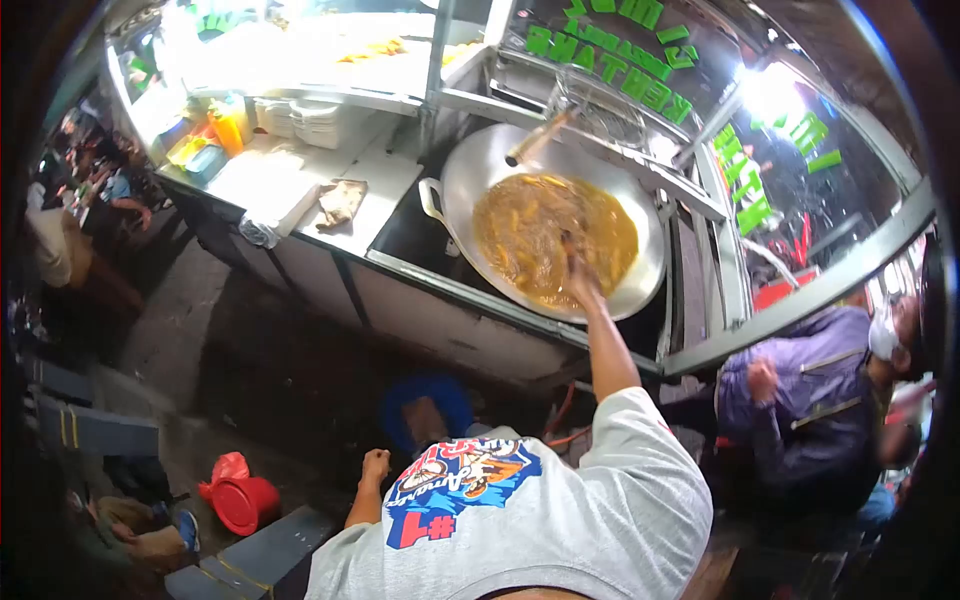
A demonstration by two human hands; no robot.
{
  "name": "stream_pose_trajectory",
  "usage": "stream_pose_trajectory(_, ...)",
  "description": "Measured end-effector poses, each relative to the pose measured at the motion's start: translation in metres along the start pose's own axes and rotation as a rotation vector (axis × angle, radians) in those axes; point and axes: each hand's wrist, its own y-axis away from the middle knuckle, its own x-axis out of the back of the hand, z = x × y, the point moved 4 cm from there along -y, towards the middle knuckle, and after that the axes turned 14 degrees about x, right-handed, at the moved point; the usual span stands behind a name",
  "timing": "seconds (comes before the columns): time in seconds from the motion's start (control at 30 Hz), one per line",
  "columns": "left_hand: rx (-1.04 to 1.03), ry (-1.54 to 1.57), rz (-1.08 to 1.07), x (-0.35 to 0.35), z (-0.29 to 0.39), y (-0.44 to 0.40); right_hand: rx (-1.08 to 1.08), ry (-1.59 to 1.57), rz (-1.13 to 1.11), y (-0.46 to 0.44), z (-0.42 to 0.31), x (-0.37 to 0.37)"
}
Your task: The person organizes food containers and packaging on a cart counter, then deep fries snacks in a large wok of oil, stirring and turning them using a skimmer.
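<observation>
My right arm stretches over a large metal wok (462, 185) of bubbling oil (610, 225) with several yellow-brown pieces frying in it. Low over the oil is my right hand (580, 272); its fingers are dark and blurred, and whether they hold anything is unclear. Beside my grey printed shirt (640, 480), my left hand (376, 466) hangs with curled fingers and nothing visible in it. A wooden-handled wire strainer (600, 115) rests at the wok's far rim.
Left of the wok, a counter (385, 180) holds a brown-stained cloth (342, 200), white containers (315, 122) and an orange bottle (226, 130). A person in a purple jacket (810, 375) is at the right. A red bucket (245, 503) and grey benches (265, 550) lie lower left.
</observation>
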Motion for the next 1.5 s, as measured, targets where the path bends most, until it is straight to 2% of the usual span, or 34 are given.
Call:
stream_pose_trajectory(0.07,0.015,0.038,-0.026,-0.001,-0.006,-0.003,-0.023,-0.041,-0.04,0.012,-0.04,-0.006)
stream_pose_trajectory(0.13,-0.032,0.106,-0.046,-0.005,-0.019,-0.016,0.118,-0.135,0.061,0.003,-0.015,-0.054)
stream_pose_trajectory(0.2,-0.06,0.114,-0.055,-0.003,-0.021,-0.008,0.098,-0.216,0.107,0.014,-0.014,-0.075)
stream_pose_trajectory(0.23,-0.068,0.062,-0.039,0.0,-0.019,0.004,0.004,-0.252,0.103,0.024,-0.025,-0.075)
stream_pose_trajectory(0.37,-0.098,-0.046,-0.045,0.006,-0.021,0.022,-0.189,-0.738,-0.044,0.078,-0.095,-0.022)
stream_pose_trajectory(0.4,-0.087,-0.033,-0.075,0.005,-0.028,0.018,-0.093,-0.704,0.007,0.08,-0.1,-0.017)
stream_pose_trajectory(0.53,-0.094,-0.026,-0.065,0.01,-0.034,0.012,-0.175,-0.707,0.035,0.115,-0.109,0.011)
stream_pose_trajectory(0.63,-0.065,-0.027,-0.066,0.009,-0.03,0.004,-0.079,-0.579,0.099,0.127,-0.079,0.012)
stream_pose_trajectory(0.67,-0.082,-0.031,-0.063,0.007,-0.033,-0.005,0.04,-0.486,0.182,0.126,-0.067,0.009)
stream_pose_trajectory(0.8,-0.149,0.032,-0.115,0.001,-0.026,-0.017,-0.186,-0.634,0.066,0.135,-0.062,0.024)
stream_pose_trajectory(1.0,-0.131,0.032,-0.098,-0.004,-0.024,-0.018,-0.383,-0.815,0.195,0.153,-0.04,0.043)
stream_pose_trajectory(1.1,-0.128,-0.021,-0.087,-0.001,-0.026,-0.009,-0.394,-1.029,0.258,0.16,-0.028,0.045)
stream_pose_trajectory(1.23,-0.122,-0.066,-0.082,0.005,-0.019,0.012,-0.383,-1.012,0.342,0.173,-0.029,0.054)
stream_pose_trajectory(1.37,-0.108,-0.06,-0.095,0.007,-0.015,0.009,-0.271,-0.594,0.427,0.176,-0.008,0.079)
stream_pose_trajectory(1.43,-0.097,-0.11,-0.038,0.006,-0.016,-0.002,-0.292,-0.495,0.441,0.172,0.001,0.097)
stream_pose_trajectory(1.5,-0.048,-0.022,-0.074,-0.001,-0.024,-0.025,-0.362,-0.502,0.413,0.173,0.006,0.105)
